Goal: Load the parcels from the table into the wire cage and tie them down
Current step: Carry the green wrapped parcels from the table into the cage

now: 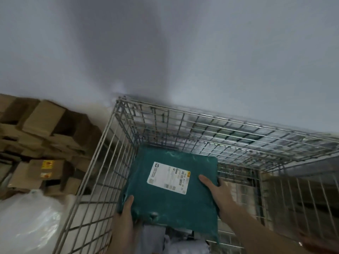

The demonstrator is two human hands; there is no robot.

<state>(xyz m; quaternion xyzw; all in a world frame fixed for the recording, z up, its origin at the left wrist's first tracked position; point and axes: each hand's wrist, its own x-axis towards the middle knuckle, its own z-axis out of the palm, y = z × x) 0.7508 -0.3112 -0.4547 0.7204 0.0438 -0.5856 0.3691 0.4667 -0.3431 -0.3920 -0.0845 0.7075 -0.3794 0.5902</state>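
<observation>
A flat teal parcel point(165, 202) with a white shipping label point(169, 177) sits low inside the wire cage point(183, 118), held level. My left hand point(125, 215) grips its near left corner, thumb on top. My right hand point(218, 191) grips its right edge, thumb lying on the top face and fingers curled under the side. Beneath the parcel's near edge lie grey and white bagged parcels point(174, 241), partly hidden.
Stacked cardboard boxes point(42, 143) stand outside the cage at the left. A white plastic bag point(27, 220) lies at the lower left. A plain wall rises behind the cage. The cage's right side panel point(302, 198) is close to my right forearm.
</observation>
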